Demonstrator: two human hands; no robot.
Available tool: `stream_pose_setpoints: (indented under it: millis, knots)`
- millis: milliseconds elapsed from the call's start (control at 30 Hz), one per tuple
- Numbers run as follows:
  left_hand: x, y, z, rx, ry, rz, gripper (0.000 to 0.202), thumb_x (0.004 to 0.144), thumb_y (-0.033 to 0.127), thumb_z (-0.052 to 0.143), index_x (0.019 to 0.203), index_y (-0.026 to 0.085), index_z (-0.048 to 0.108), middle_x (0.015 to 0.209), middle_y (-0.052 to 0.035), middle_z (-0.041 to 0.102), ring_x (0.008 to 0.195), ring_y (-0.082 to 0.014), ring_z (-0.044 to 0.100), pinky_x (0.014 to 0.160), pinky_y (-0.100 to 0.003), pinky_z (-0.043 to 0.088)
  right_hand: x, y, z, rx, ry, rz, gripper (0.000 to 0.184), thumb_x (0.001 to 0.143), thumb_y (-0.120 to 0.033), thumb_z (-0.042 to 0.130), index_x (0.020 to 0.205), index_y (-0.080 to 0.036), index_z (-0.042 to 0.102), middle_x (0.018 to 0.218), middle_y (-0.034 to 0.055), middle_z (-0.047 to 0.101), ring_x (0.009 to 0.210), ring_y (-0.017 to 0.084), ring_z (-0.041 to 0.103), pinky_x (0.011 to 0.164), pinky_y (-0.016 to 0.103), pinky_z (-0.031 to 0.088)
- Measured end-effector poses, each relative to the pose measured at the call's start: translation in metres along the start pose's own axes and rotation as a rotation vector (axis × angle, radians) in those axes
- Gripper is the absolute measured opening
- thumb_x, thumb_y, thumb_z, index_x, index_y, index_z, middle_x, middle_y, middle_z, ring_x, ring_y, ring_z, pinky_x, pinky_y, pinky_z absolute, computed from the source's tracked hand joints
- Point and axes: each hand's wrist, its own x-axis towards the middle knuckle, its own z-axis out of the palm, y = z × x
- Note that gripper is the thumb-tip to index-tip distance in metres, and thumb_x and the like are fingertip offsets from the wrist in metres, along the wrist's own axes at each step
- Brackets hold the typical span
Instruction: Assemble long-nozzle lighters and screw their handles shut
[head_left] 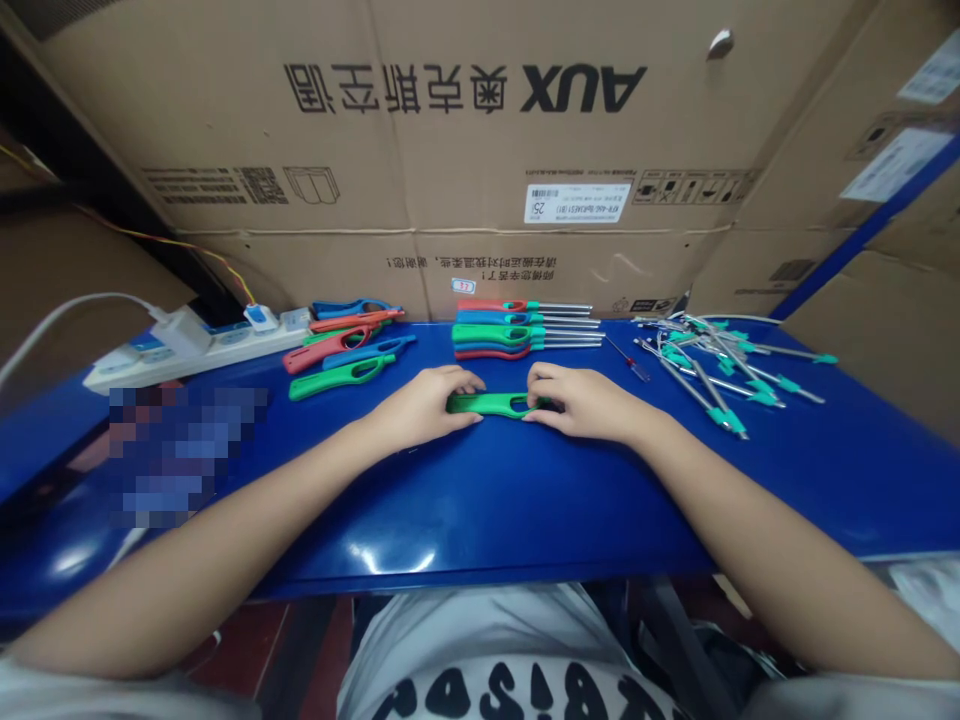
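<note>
A green lighter handle (pixel 489 404) lies sideways between my two hands, close above the blue table or on it; I cannot tell which. My left hand (pixel 431 405) pinches its left end with thumb and fingers. At the other end, by the oval trigger opening, my right hand (pixel 574 402) is closed on it, and the fingers hide that tip. Just beyond stands a neat stack of lighters (pixel 491 335) in red, blue and green, their metal tubes pointing right. Loose handles without tubes (pixel 341 376) lie in a pile to the left.
To the right lies a heap of metal tubes (pixel 697 375) with teal ends and wires. A thin screwdriver (pixel 637 370) rests beside it. A white power strip (pixel 202 345) with plugs sits at the left. Cardboard (pixel 450 150) walls the back of the blue table (pixel 480 510).
</note>
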Motion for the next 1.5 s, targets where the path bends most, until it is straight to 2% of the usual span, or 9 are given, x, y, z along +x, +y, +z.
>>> stream_pose_setpoints:
  millis: [233, 467, 700, 867, 1000, 1100, 1200, 1333, 1500]
  knots:
    - [-0.005, -0.012, -0.004, -0.057, 0.010, -0.021, 0.036, 0.084, 0.034, 0.072, 0.115, 0.016, 0.070, 0.107, -0.0078, 0.074, 0.093, -0.0222, 0.068, 0.087, -0.037, 0.056, -0.001, 0.013, -0.003, 0.210, 0.028, 0.014, 0.017, 0.093, -0.035, 0.068, 0.088, -0.018, 0.069, 0.095, 0.0044, 0.063, 0.074, 0.014, 0.057, 0.067, 0.027, 0.042]
    - [-0.004, -0.017, 0.004, -0.168, 0.069, -0.111, 0.044, 0.076, 0.036, 0.080, 0.113, 0.016, 0.069, 0.102, -0.0067, 0.073, 0.089, -0.0219, 0.070, 0.084, -0.037, 0.057, -0.001, 0.022, -0.005, 0.273, 0.354, -0.010, 0.021, 0.096, -0.032, 0.062, 0.082, -0.017, 0.068, 0.092, 0.0073, 0.063, 0.082, 0.018, 0.059, 0.071, 0.029, 0.045]
    - [-0.002, -0.018, 0.010, -0.207, 0.090, -0.118, 0.047, 0.073, 0.041, 0.083, 0.112, 0.018, 0.071, 0.098, -0.0055, 0.072, 0.088, -0.0209, 0.068, 0.083, -0.036, 0.057, -0.007, 0.015, -0.011, 0.368, -0.145, 0.026, 0.028, 0.093, -0.036, 0.061, 0.072, -0.017, 0.062, 0.078, 0.0021, 0.058, 0.065, 0.012, 0.050, 0.061, 0.026, 0.039]
    - [-0.003, -0.012, 0.006, -0.193, 0.090, -0.115, 0.045, 0.077, 0.049, 0.080, 0.109, 0.018, 0.072, 0.100, -0.0062, 0.072, 0.088, -0.0215, 0.068, 0.081, -0.037, 0.056, -0.005, 0.013, -0.003, 0.277, -0.170, 0.076, 0.040, 0.090, -0.044, 0.064, 0.062, -0.019, 0.048, 0.064, -0.0020, 0.050, 0.057, 0.011, 0.042, 0.056, 0.026, 0.030]
    - [-0.008, 0.005, 0.001, -0.114, 0.110, -0.054, 0.039, 0.093, 0.054, 0.063, 0.109, 0.019, 0.073, 0.109, -0.0080, 0.071, 0.097, -0.0228, 0.067, 0.085, -0.037, 0.055, -0.007, 0.019, -0.011, 0.271, -0.074, 0.107, 0.045, 0.093, -0.050, 0.057, 0.062, -0.019, 0.053, 0.062, -0.0008, 0.053, 0.058, 0.011, 0.044, 0.058, 0.026, 0.032]
    - [-0.013, 0.021, 0.001, 0.005, 0.084, 0.085, 0.040, 0.096, 0.055, 0.060, 0.107, 0.020, 0.073, 0.113, -0.0083, 0.070, 0.110, -0.0253, 0.063, 0.100, -0.041, 0.050, -0.015, 0.030, -0.028, 0.135, 0.092, 0.311, 0.033, 0.095, -0.042, 0.052, 0.077, -0.019, 0.067, 0.068, 0.0023, 0.063, 0.063, 0.015, 0.052, 0.061, 0.027, 0.036]
    - [-0.018, 0.035, 0.004, 0.124, -0.005, 0.143, 0.047, 0.092, 0.061, 0.064, 0.112, 0.020, 0.072, 0.119, -0.0096, 0.068, 0.112, -0.0278, 0.062, 0.099, -0.043, 0.050, -0.029, 0.046, -0.051, -0.156, 0.234, 0.702, 0.028, 0.090, -0.029, 0.055, 0.113, -0.024, 0.070, 0.094, 0.0067, 0.073, 0.079, 0.022, 0.063, 0.068, 0.031, 0.041]
    - [-0.021, 0.041, 0.007, 0.244, -0.077, 0.154, 0.052, 0.084, 0.065, 0.070, 0.110, 0.020, 0.072, 0.125, -0.0109, 0.066, 0.116, -0.0320, 0.061, 0.098, -0.045, 0.050, -0.052, 0.069, -0.077, -0.248, 0.048, 1.279, 0.030, 0.084, -0.027, 0.060, 0.112, -0.025, 0.067, 0.120, 0.0135, 0.069, 0.105, 0.030, 0.065, 0.078, 0.036, 0.047]
    - [-0.020, 0.034, 0.007, 0.252, -0.096, 0.152, 0.031, 0.093, 0.046, 0.067, 0.109, 0.021, 0.072, 0.122, -0.0096, 0.068, 0.110, -0.0285, 0.065, 0.094, -0.040, 0.051, -0.076, 0.092, -0.086, -0.203, -0.064, 1.441, 0.022, 0.081, -0.034, 0.070, 0.090, -0.015, 0.067, 0.111, 0.0240, 0.068, 0.104, 0.037, 0.066, 0.078, 0.043, 0.050]
